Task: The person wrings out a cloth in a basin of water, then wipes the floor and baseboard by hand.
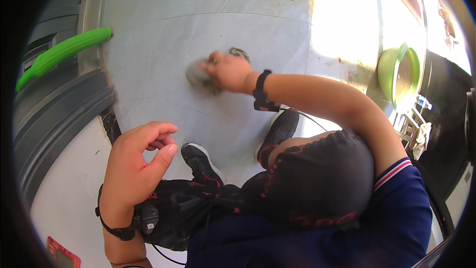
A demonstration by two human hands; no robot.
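My right hand [228,70] presses a grey cloth [199,74] against the pale tiled floor [171,56]. Hand and cloth are blurred, and part of the cloth lies under the fingers. A striped end of the bundle [240,54] sticks out beyond the knuckles. My left hand [143,163] is raised near my left knee, holding nothing, with the thumb apart from the curled fingers. Both wrists wear black straps with small devices. My black shoes [202,160] stand on the floor just behind the cloth.
A long green plastic object [67,54] extends along the dark panelled door [67,100] at left. To the right stand a light green basin [388,76] and a small stool [409,128] with a pale cloth [423,141] on it. Brown dirt stains [353,70] mark the floor near the basin.
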